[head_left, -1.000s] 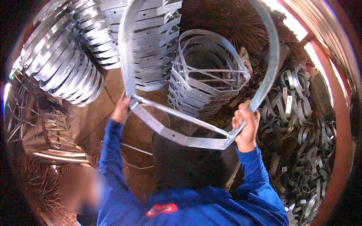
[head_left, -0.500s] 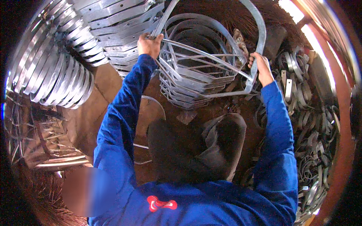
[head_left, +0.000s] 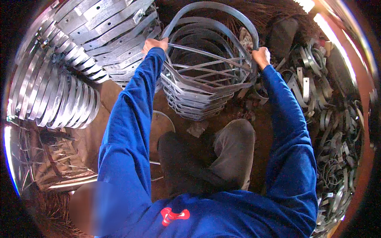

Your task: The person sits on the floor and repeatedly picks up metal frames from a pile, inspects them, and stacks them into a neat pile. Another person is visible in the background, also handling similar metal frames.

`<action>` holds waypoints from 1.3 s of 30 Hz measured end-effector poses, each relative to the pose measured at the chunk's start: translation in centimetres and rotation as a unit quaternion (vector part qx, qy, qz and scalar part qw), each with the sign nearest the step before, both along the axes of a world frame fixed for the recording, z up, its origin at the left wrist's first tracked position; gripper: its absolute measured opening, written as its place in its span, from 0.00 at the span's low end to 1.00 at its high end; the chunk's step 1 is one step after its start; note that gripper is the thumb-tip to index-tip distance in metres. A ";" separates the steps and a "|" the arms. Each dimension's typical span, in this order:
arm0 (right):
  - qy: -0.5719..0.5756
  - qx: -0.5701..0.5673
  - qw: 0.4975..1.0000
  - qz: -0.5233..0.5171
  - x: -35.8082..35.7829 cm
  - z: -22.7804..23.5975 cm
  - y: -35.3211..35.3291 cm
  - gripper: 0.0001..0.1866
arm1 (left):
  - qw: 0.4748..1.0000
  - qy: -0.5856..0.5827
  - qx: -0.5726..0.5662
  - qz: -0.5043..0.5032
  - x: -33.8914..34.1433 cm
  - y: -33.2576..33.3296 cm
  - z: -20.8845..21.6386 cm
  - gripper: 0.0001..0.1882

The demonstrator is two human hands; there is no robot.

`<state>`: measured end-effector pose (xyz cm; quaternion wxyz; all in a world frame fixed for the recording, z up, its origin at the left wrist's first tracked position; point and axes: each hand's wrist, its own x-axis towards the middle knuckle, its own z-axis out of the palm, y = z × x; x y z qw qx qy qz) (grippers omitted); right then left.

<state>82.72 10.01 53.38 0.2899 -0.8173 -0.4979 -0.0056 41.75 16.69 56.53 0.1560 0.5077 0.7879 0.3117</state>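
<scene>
My left hand is closed around the left side of a bent metal frame, a flat grey bar curved into a rounded arch with a straight cross rod. On the opposite side, my right hand grips the same bar. The frame lies over the top of a stack of similar metal frames, roughly lined up with them. Whether it rests fully on the stack, I cannot tell. Both arms reach forward in blue sleeves, and the fingertips are partly hidden.
Nested curved metal bands stand at the left, beside a tall stack of drilled flat bars. Loose metal strap pieces heap up along the right. A dark block sits behind my right hand. Brown sheeting covers ground at left.
The held frame has come down and leftward onto the stack, its arch now fully in view. Both hands moved with it, the right one farther inward.
</scene>
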 end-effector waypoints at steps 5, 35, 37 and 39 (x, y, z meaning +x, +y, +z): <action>-0.002 -0.008 1.000 0.021 -0.4 -0.4 0.6 0.18 | 0.996 -0.037 0.037 0.074 0.4 0.1 -2.4 0.43; -0.291 -0.093 0.851 0.428 -22.2 1.4 -12.0 0.26 | 0.973 -0.053 -0.198 0.111 -21.0 -47.6 -42.4 0.27; -0.303 -0.101 0.856 0.408 -22.2 0.9 -11.7 0.27 | 0.946 -0.049 -0.269 0.175 -19.8 -51.6 -42.9 0.26; -0.308 -0.117 0.853 0.404 -23.1 0.7 -10.8 0.28 | 0.931 -0.037 -0.300 0.203 -20.2 -56.1 -45.2 0.26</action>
